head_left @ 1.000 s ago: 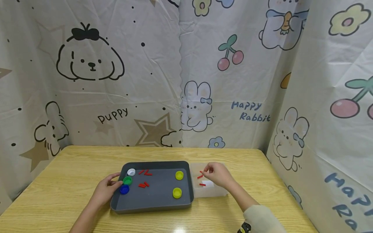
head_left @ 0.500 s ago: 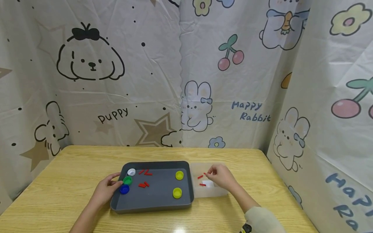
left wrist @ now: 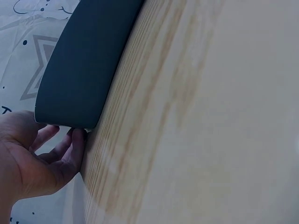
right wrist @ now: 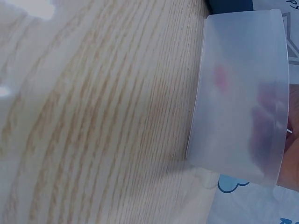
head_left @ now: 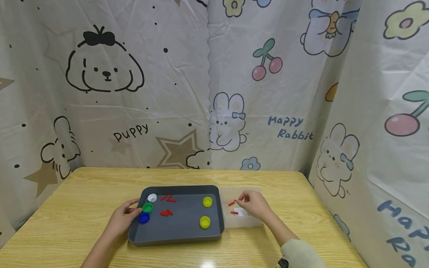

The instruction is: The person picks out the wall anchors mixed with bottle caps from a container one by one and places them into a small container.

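In the head view my left hand (head_left: 122, 219) holds the left rim of the dark grey tray (head_left: 181, 236), thumb over the edge. The left wrist view shows its fingers against the tray's end wall (left wrist: 77, 74). My right hand (head_left: 254, 204) reaches into a translucent box (head_left: 242, 222) and pinches a short red stick (head_left: 235, 201) between thumb and fingertips. Below it in the box lie two more red sticks, one of them (head_left: 234, 213) beside a white label-like patch (head_left: 240, 211). The box wall (right wrist: 238, 102) blurs the fingers in the right wrist view.
Inside the tray, white (head_left: 152, 198), green (head_left: 147, 207) and blue (head_left: 144, 218) bottle caps line the left side. Two yellow caps (head_left: 207, 202) sit at the right, and two groups of red sticks (head_left: 166, 212) lie between. The box stands against the tray's right side.
Over the last second my right hand has shifted slightly right and toward me, with the red stick between its fingertips. My left hand stays at the tray's rim.
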Action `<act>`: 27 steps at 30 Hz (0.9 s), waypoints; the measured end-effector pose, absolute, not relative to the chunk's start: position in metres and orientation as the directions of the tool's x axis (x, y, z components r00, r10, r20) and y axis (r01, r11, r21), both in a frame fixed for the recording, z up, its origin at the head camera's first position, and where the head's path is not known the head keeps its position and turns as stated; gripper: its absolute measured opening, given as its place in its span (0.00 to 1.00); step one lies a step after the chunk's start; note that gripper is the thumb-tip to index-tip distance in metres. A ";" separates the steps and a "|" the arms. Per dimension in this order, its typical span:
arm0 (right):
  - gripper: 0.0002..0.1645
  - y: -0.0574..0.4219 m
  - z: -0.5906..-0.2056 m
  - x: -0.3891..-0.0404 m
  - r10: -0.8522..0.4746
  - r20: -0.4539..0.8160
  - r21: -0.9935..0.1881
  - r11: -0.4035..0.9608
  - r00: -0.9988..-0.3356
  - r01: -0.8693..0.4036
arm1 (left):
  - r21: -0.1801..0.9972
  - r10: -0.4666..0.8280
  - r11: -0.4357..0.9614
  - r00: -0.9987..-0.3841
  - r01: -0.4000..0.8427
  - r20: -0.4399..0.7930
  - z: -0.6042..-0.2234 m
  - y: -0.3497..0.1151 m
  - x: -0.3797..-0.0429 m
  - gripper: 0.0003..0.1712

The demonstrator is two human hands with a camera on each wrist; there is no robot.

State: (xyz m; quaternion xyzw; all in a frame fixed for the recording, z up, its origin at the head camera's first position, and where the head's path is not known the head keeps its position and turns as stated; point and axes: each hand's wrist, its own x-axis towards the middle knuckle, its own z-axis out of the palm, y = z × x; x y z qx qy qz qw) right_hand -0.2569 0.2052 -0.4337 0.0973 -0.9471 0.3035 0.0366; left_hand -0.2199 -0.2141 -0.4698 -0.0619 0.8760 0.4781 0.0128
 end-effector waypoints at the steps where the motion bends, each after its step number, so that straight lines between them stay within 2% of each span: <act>1: 0.04 0.205 -0.434 -0.257 -0.163 0.130 -0.568 0.797 -0.978 -0.208 | 0.837 -0.096 0.535 -0.992 -0.118 -0.079 -0.470 -0.214 -0.220 0.30; 14: 0.04 0.201 -0.428 -0.261 -0.167 0.162 -0.564 0.793 -0.973 -0.230 | 0.837 -0.094 0.536 -0.993 -0.105 -0.065 -0.472 -0.216 -0.221 0.30; 27: 0.04 0.171 -0.413 -0.259 -0.201 0.143 -0.614 0.750 -0.969 -0.246 | 0.838 -0.096 0.535 -0.993 -0.111 -0.070 -0.474 -0.216 -0.221 0.29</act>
